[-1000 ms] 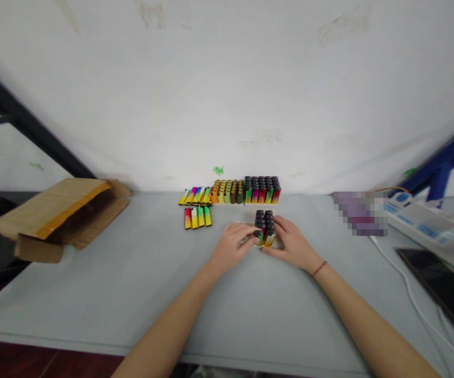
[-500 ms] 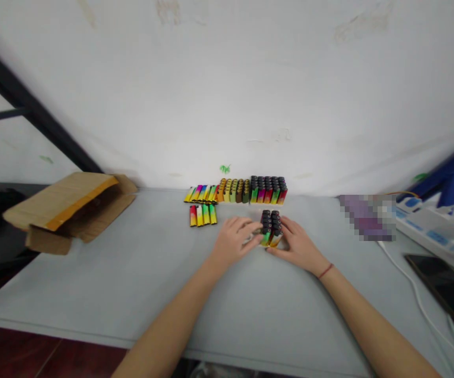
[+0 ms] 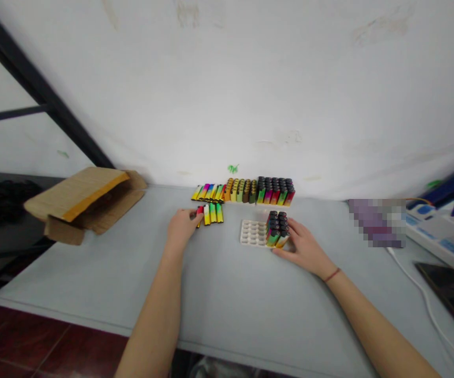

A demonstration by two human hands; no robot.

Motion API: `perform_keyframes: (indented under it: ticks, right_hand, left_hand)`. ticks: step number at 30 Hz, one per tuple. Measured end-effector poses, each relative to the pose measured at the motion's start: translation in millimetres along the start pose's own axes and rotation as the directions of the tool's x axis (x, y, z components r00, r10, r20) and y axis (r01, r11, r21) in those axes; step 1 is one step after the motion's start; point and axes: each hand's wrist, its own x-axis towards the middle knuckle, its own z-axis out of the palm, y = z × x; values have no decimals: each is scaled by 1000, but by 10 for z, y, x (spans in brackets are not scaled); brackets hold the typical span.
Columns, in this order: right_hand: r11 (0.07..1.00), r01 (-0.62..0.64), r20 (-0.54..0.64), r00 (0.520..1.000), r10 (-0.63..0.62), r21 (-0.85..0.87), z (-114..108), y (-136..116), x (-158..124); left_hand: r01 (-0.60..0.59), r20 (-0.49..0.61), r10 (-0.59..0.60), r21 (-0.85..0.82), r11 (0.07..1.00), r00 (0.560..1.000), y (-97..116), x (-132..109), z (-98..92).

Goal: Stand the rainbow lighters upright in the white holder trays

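Observation:
My left hand (image 3: 185, 227) pinches a red-and-yellow lighter (image 3: 199, 215) at the left end of a short row lying on the table. Just right of it lie a white-and-yellow lighter (image 3: 206, 214) and green-and-yellow lighters (image 3: 216, 213). A white slotted tray (image 3: 253, 234) stands in front of me. Upright black-topped lighters (image 3: 277, 229) fill two columns at its right side; its left slots are bare. Around the tray's right end curls my right hand (image 3: 306, 247), thumb at the front corner, the other fingertips partly hidden behind the lighters.
Against the wall stand black-topped lighters (image 3: 275, 190) and gold-topped lighters (image 3: 240, 190) in blocks, beside a lying row of lighters (image 3: 207, 192). An open cardboard box (image 3: 89, 199) is at left. A power strip (image 3: 443, 231), phone (image 3: 447, 294) and white cable (image 3: 412, 283) lie right.
My left hand has moved left from the tray to the lying lighters and closed on the red one, uncovering the tray's left slots. My right hand stays at the tray. The view has shifted slightly.

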Motion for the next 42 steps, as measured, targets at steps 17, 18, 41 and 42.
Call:
perform_keyframes:
  ticks: [17,18,41,42]
  right_hand:
    - [1000,7,16,1000,-7,-16,8,10,-9]
    - [1000,7,14,1000,-7,-15,11,13,-10]
    - [1000,11,6,1000,-11,-2,5,7,-3]
    - [1000,14,2,1000,-14,1,4,6,-1]
  left_hand:
    - [58,23,-70,-826,561,997,207,8,-121]
    - [65,41,-60,-879,472,997,266,-14,-108]
    - [394,395,-34,-918,-34,918,983,-476,30]
    - [395,396,-35,-918,-47,917,988,-484,31]
